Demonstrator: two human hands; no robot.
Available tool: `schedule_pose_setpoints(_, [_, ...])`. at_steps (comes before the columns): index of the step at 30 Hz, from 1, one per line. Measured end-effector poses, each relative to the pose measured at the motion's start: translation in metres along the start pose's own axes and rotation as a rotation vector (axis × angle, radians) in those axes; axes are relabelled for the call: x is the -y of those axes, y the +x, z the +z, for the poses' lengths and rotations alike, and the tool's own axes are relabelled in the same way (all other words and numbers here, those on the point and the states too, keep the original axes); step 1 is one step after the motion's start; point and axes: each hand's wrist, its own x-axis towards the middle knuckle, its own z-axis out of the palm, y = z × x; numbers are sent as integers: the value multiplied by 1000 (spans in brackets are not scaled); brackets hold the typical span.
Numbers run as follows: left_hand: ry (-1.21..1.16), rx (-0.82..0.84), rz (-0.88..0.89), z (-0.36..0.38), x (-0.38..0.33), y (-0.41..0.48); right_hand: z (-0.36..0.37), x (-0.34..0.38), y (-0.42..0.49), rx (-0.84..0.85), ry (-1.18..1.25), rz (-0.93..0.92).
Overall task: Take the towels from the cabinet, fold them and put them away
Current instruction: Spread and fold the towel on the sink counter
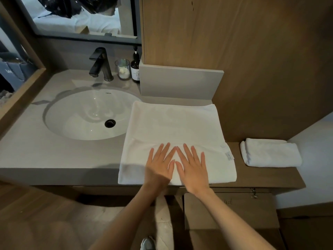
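White towel (pixel 173 127): on tabletop (pixel 54 150) right of sink (pixel 86 114), part-folded. Left hand (pixel 160 165), right hand (pixel 192 166): each grip spread flat, pressing it. Likely soft, limp, light; best pinched at corners.

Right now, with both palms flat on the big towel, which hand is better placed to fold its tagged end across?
Probably the right hand. It lies nearer the towel's tag on the right edge, while the left hand sits toward the sink side and could pin the cloth.
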Motion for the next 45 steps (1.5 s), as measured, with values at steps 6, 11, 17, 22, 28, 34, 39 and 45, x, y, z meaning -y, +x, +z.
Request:
schedule_pose_setpoints(6, [0, 31, -69, -21, 35, -3, -10, -33, -2, 55, -49, -9])
schedule_pose_setpoints(11, [81, 16, -72, -35, 60, -15, -15, -70, -11, 46, -75, 58])
schedule_pose_setpoints(17, [92, 9, -33, -43, 66, -26, -26, -98, -19, 120, -76, 62])
schedule_pose_setpoints(22, [122, 103, 62, -46, 73, -35, -40, -90, -18, 225, -32, 61])
schedule_pose_setpoints(28, [192, 156, 151, -48, 82, -47, -43, -77, -35, 316, -148, -83])
schedule_pose_setpoints(34, [182, 243, 118, -61, 81, -46, -48, -86, -33, 234, -229, -82])
schedule_pose_setpoints(39, [115, 340, 96, -84, 84, -49, -61, -101, -44, 191, -129, -89])
schedule_pose_setpoints(45, [-62, 348, -52, -115, 79, -58, -74, -115, -58, -35, 210, 35])
